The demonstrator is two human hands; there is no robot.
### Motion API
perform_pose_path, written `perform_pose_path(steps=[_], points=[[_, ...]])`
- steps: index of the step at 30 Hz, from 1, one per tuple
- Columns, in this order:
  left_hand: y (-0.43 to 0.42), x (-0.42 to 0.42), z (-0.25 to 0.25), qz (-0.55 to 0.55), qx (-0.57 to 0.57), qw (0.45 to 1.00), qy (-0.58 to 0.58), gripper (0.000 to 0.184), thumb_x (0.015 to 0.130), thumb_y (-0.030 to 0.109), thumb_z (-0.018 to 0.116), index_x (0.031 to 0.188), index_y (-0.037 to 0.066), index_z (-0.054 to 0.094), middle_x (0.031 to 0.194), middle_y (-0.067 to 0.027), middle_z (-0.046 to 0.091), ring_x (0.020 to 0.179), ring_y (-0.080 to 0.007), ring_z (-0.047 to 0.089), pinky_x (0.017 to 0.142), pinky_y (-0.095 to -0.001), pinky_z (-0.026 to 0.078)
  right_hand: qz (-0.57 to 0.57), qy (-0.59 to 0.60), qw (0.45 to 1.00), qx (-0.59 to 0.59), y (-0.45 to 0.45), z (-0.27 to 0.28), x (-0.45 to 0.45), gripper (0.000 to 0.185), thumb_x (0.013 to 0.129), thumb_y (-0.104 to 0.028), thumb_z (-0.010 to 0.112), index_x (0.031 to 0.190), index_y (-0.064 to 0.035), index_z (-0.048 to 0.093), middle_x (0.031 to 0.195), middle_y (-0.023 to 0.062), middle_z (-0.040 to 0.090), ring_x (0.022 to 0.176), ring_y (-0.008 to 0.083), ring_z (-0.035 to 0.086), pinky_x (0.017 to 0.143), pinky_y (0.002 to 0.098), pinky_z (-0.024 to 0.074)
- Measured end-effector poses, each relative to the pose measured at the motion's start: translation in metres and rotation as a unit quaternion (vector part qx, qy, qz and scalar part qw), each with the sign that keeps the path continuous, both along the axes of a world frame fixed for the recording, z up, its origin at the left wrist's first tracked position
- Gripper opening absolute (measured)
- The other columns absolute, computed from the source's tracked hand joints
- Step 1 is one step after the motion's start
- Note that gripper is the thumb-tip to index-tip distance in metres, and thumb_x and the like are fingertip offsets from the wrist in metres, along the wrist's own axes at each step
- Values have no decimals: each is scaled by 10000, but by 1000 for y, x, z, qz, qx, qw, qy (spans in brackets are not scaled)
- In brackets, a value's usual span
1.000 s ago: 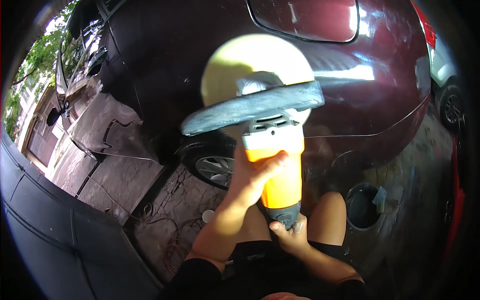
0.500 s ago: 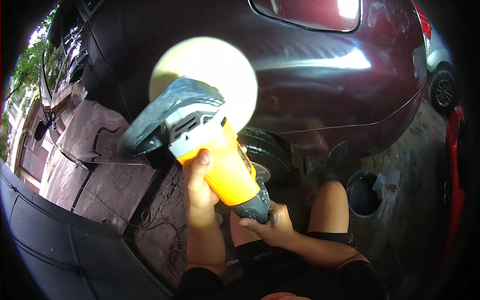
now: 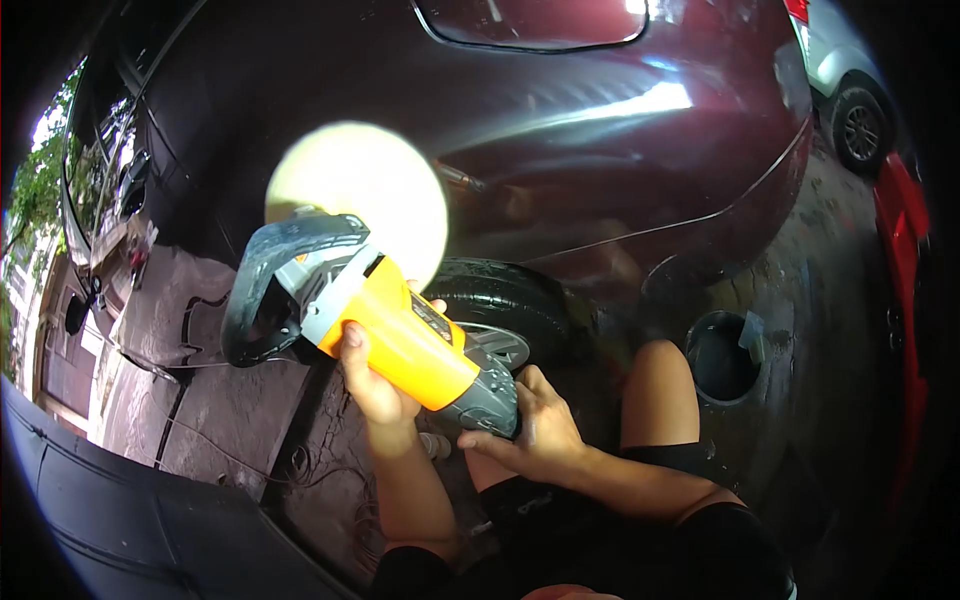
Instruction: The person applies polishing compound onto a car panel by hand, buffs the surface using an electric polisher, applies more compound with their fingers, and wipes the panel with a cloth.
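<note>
An orange car polisher (image 3: 400, 345) is held up in front of me. My left hand (image 3: 378, 388) wraps round its orange body from below, while my right hand (image 3: 538, 430) grips the dark rear end. A dark loop handle (image 3: 238, 290) sticks out at the front left, with no hand on it. The pale round pad (image 3: 365, 185) glows brightly in the light and faces the side of a dark maroon car (image 3: 600, 150). Whether the pad touches the paint, I cannot tell. Under the wheel arch, behind the polisher, sits the tire (image 3: 510, 295).
A dark bucket (image 3: 722, 360) stands right of my knee. Cable or hose (image 3: 310, 475) lies on the cracked floor at left. A dark panel (image 3: 110, 500) runs along the lower left. A red panel (image 3: 900, 230) and a light-coloured vehicle (image 3: 845, 60) are at right.
The polisher has shifted left in view, its pad lower and its loop handle tilted more upright. Both hands keep their hold. The car sits further left and higher as my view turned.
</note>
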State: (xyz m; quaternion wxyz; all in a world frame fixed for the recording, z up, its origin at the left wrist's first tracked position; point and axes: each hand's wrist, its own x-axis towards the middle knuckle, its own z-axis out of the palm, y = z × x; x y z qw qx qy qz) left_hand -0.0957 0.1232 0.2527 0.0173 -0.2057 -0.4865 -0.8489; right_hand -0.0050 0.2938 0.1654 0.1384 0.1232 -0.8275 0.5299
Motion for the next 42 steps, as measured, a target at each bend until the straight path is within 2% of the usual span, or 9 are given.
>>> perform_pose_path(steps=[4,5,8,11,14,20,25,33,42], points=[[41,-1,-11,1,-49,999,3,842,1010,632,547,1550,-1,419,1365,-209,610,1133,-367,689,938,-507,599,-41,35,997,-47,30,-8,11,779,719,-590,936,1039,77,692,997,183,603,851,345,671,760,467,590],[58,0,-12,3,-57,998,-8,835,1005,628,548,1541,-1,425,1324,-221,628,1111,-379,698,935,-509,601,-62,16,997,-46,40,-9,15,636,705,-428,973,1024,47,697,945,178,601,836,347,667,759,457,588],[115,7,-8,-12,14,1000,18,536,973,203,722,1420,-14,519,1249,-160,672,1041,-287,724,930,-454,612,-129,32,990,-51,77,-18,26,398,695,-114,871,1037,4,704,932,166,587,834,381,665,765,443,584],[154,6,-17,-14,-48,998,33,468,968,120,756,1375,-4,560,1212,-96,688,1077,-177,684,983,-353,555,-163,34,984,-69,106,-19,43,357,708,-74,841,1024,7,698,959,169,599,868,387,672,787,447,575],[197,18,-14,-26,-87,995,51,642,950,153,819,1452,11,445,1311,-101,621,1166,-178,644,1002,-362,552,-164,10,985,-48,135,-29,58,640,725,-208,962,1234,38,662,1040,165,636,982,362,690,907,422,570],[198,33,-24,-89,-92,991,32,569,970,235,773,1413,6,498,1245,-98,650,1144,-177,648,993,-362,546,-39,76,973,-215,151,-24,53,1263,686,-483,1009,1581,87,324,1363,206,630,1263,349,637,1160,457,457],[189,32,-29,-35,-98,993,61,576,970,245,773,1415,3,499,1288,-98,630,1147,-179,637,998,-356,535,31,16,963,-268,162,16,29,899,821,-366,950,1436,75,465,1277,193,681,1235,252,652,1090,393,498],[186,24,-8,-7,-86,994,73,596,942,199,787,1411,-10,484,1274,-113,624,1157,-189,630,1005,-368,539,25,46,940,-337,139,33,13,1096,897,-297,885,1665,5,165,1270,215,699,1191,292,698,1062,408,520],[168,23,-3,27,-87,991,97,561,922,193,796,1373,4,520,1225,-85,628,1093,-169,621,966,-348,534,48,70,957,-278,127,34,0,993,900,-309,877,1615,67,300,1348,231,674,1287,314,663,1105,406,495]])
